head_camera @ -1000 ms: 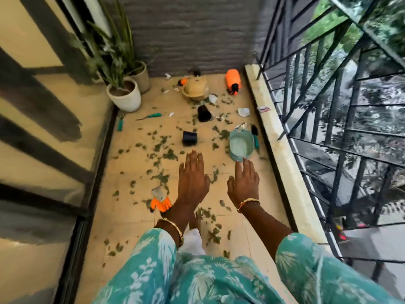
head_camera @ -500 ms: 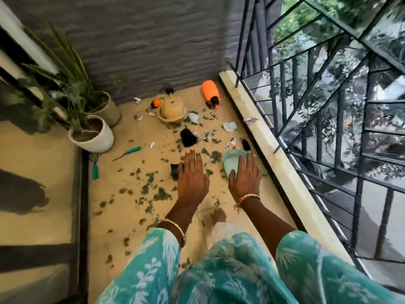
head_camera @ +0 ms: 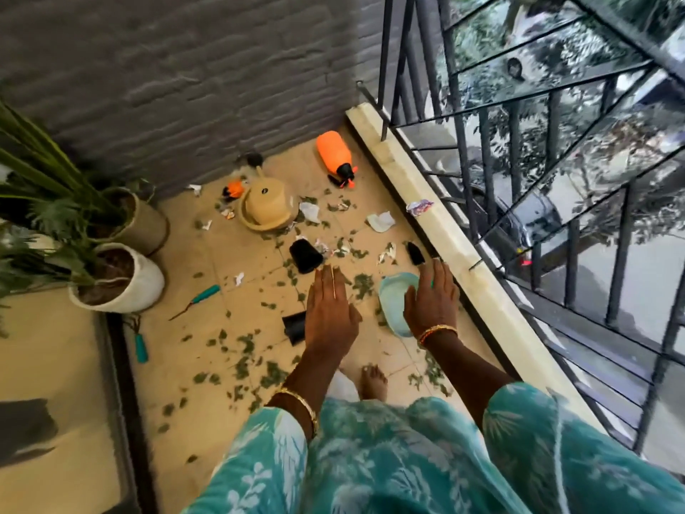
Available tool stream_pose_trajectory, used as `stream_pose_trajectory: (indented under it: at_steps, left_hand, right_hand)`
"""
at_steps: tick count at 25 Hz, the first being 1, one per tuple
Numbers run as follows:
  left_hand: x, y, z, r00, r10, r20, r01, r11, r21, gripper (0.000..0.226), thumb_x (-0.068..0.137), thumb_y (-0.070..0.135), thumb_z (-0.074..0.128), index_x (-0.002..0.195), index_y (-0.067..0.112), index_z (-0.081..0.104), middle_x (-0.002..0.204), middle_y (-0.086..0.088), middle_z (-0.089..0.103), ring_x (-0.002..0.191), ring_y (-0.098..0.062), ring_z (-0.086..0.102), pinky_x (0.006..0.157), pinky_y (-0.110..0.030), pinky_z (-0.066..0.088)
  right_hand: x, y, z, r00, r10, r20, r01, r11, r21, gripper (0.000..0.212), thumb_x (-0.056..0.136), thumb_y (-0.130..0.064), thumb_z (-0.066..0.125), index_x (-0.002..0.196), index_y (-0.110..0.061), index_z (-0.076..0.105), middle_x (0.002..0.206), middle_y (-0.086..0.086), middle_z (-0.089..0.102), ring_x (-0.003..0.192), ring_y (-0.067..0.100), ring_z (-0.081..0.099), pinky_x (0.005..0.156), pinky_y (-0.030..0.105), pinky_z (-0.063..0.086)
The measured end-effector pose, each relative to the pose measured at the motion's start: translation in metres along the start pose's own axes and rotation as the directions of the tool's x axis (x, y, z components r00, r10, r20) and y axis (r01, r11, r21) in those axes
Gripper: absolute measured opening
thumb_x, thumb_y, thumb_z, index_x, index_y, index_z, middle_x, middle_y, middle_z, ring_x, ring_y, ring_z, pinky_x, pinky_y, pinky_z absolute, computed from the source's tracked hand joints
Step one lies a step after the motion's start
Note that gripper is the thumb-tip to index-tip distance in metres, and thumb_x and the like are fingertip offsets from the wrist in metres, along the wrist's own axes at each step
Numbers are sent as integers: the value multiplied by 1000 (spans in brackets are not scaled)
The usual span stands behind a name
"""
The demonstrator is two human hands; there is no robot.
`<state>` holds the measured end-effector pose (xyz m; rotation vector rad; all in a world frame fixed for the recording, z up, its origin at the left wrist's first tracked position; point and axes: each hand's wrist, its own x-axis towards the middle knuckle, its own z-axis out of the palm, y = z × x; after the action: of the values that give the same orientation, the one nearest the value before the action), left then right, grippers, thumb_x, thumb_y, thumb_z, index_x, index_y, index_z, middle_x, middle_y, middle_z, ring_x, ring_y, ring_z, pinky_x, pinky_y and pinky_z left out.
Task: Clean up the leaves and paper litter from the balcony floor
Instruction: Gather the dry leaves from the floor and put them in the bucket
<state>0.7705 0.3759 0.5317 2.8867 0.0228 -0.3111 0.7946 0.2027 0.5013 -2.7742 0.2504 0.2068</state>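
Both hands out over the floor (head_camera: 192,369), palms down, nothing in them; left hand (head_camera: 330,317) with fingers straight and close together, right hand (head_camera: 432,302) likewise flat, hovering above the pale blue dustpan (head_camera: 393,294). Leaves (head_camera: 248,343) lie scattered across most of the tiles, thickest from mid-floor toward the bare foot (head_camera: 373,382); paper scraps (head_camera: 381,221) sit farther off near the upturned tan pot (head_camera: 265,209), and one wrapper (head_camera: 419,207) rests on the ledge (head_camera: 463,246) just inside the railing (head_camera: 519,150). Risks, as I judge them: wrapper could slip out through the bars if brushed or caught by wind; foot among loose leaves may skid or drag them about; small black pots (head_camera: 304,255) lying in the litter could be knocked while sweeping; the dark brush (head_camera: 415,253) beside the ledge may roll out of reach. Surface is beige tile with faint joints, dry-looking. Narrow balcony: grey brick wall (head_camera: 185,79) at far end, two potted plants (head_camera: 118,280) left, orange sprayer (head_camera: 333,153) on its side in the corner, teal hand tools (head_camera: 204,294) near the door track
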Motion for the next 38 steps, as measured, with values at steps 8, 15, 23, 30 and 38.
stream_pose_trajectory:
  at_steps: [8,15,23,30,38]
  left_hand:
    - [157,-45,1,980,126,156,-141,986,90,72,98,34,37,153,4,0,161,-15,-4,149,-27,-1,119,-36,4]
    - [284,-86,88,966,111,232,-124,991,42,68,98,35,38,152,4,10,160,-15,10,148,-28,6,118,-36,9]
    - [419,-148,349,946,72,316,-54,996,-65,61,94,24,52,146,0,31,149,-21,34,139,-32,29,113,-38,26]
    - [485,-163,486,954,142,266,-113,986,-122,41,91,12,55,129,-3,50,126,-24,55,118,-38,49,97,-43,39]
    - [505,-131,499,964,132,231,-44,936,-349,28,96,18,50,120,7,57,121,-13,58,110,-24,53,78,-23,33]
  right_hand:
    - [117,-39,36,980,197,42,-199,978,60,52,90,-21,51,138,-5,37,151,21,22,137,39,24,111,50,25]
    - [228,-15,148,934,329,142,-341,937,73,54,85,-11,57,136,-4,39,152,21,18,139,38,22,111,47,30]
    - [375,95,417,876,367,314,-413,906,94,49,87,-18,61,130,-4,45,140,19,34,125,35,39,102,37,35]
    - [424,125,549,853,492,174,-513,852,103,58,86,-32,61,134,-8,40,138,19,33,121,35,36,96,40,39]
    - [436,150,535,662,743,-96,-597,601,531,25,90,-27,58,101,-6,67,98,11,66,94,26,60,79,29,42]
